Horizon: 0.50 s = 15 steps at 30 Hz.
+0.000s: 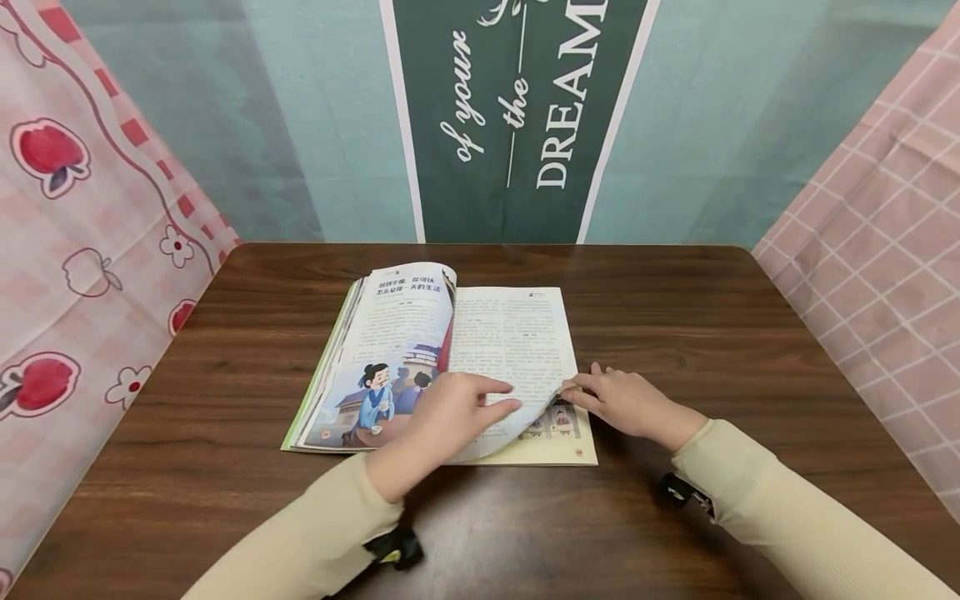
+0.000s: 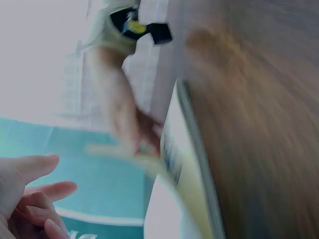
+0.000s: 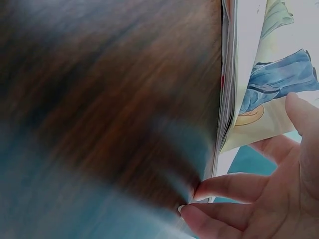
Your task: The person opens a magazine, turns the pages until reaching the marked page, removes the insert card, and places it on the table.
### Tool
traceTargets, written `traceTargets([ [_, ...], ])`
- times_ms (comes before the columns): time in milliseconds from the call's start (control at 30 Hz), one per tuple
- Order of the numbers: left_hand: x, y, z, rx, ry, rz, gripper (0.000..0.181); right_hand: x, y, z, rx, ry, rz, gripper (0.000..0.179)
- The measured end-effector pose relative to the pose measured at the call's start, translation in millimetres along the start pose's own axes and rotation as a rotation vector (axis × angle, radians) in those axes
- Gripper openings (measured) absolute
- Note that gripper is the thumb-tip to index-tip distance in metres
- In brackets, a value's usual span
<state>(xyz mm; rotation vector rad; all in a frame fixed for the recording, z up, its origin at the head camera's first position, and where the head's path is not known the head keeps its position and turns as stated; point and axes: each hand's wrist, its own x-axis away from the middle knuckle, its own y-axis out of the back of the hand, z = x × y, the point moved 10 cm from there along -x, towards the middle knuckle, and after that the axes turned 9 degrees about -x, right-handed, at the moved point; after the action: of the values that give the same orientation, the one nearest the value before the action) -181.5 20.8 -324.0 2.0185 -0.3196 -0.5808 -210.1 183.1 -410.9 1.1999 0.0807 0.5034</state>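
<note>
Cream sleeves (image 1: 300, 517) nearest, magazine page (image 1: 517, 350), pinched by right hand (image 1: 626, 402), is best curled gently; left hand (image 1: 457, 408) empty, fingers parted.

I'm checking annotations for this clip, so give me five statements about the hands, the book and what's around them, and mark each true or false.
1. The open book lies on the brown table. True.
2. The left hand pinches the page that is lifted. False: its thumb and forefinger are apart and hold nothing.
3. The right hand holds the lifted page between thumb and fingers. True.
4. The larger drawn figure on the left page wears a red robe. False: the robe is blue.
5. The word DREAM stands in white on a dark green panel. True.
</note>
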Motion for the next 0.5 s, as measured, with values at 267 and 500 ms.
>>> traceTargets([
  [267, -30.4, -33.9, -30.0, -0.013, 0.015, 0.045, 0.028, -1.4, 4, 2, 0.034, -0.007, -0.022, 0.062],
  [500, -38.0, -41.6, -30.7, -0.069, 0.032, 0.034, 0.017, -0.3, 5, 1, 0.028, -0.017, -0.028, 0.060],
])
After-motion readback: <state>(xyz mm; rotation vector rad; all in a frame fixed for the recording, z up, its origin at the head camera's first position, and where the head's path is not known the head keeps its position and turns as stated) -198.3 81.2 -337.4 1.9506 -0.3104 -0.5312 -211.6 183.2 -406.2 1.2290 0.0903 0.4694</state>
